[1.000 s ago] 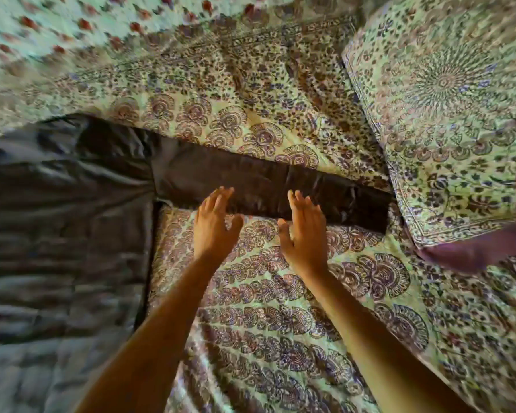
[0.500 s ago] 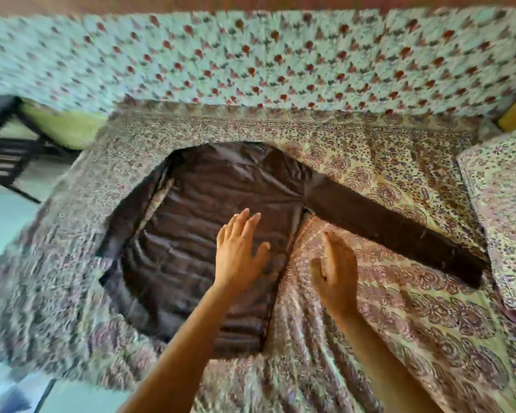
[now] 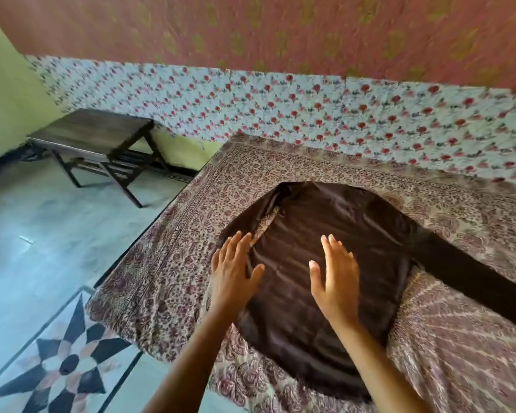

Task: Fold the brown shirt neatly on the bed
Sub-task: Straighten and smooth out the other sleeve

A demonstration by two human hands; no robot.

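Two hands spread flat, left hand (image 3: 233, 274) and right hand (image 3: 335, 280), smoothing the brown shirt (image 3: 307, 216); next, likely fold the sleeve (image 3: 474, 278) inward.

Home bedroom: paisley-printed cloth bedspread (image 3: 167, 263) just left of left hand (image 3: 231, 278); dark wooden low table (image 3: 93, 129) far beyond it; star-inlaid stone floor (image 3: 42, 263) further left.

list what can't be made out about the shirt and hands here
- Head view: the end of the shirt's sleeve, cut off by the frame's right edge.
- Head view: whether the left hand and right hand press the shirt or hover; the contact is hidden beneath them.
- Head view: the wall pattern, blurred by motion.
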